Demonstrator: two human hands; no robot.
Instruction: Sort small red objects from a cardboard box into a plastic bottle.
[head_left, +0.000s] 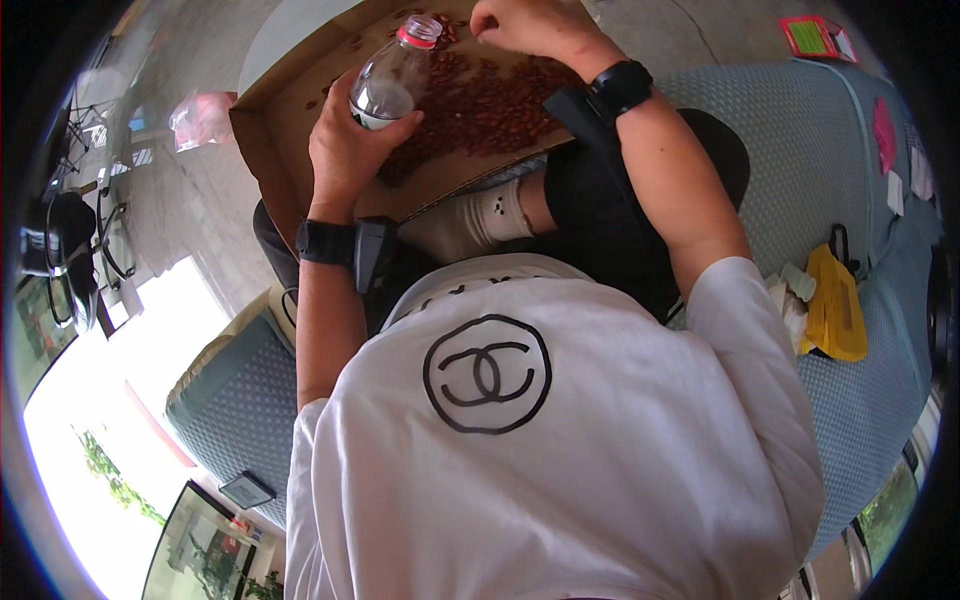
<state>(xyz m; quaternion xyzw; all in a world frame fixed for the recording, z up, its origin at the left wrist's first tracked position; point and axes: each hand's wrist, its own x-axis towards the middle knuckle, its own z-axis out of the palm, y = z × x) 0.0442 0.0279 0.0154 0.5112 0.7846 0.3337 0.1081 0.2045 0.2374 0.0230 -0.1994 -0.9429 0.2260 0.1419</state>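
My left hand (360, 139) is wrapped round a clear plastic bottle (390, 79) that stands tilted, its mouth uncapped and a red ring at its neck. Behind and beneath it lies a shallow cardboard box (281, 142) across my lap, with many small reddish-brown beans or nuts (487, 105) spread over its bottom. Right of the bottle's mouth, my right hand (525, 26) is raised above the box's far part, fingers curled with the fingertips close together. Whether something small is pinched between them cannot be made out. Both wrists wear black straps.
I sit on a blue patterned sofa (757, 150). A yellow bag (836, 307) lies on it at the right. A pink plastic bag (201, 120) is on the floor left of the box. A red and green packet (814, 39) is at the upper right.
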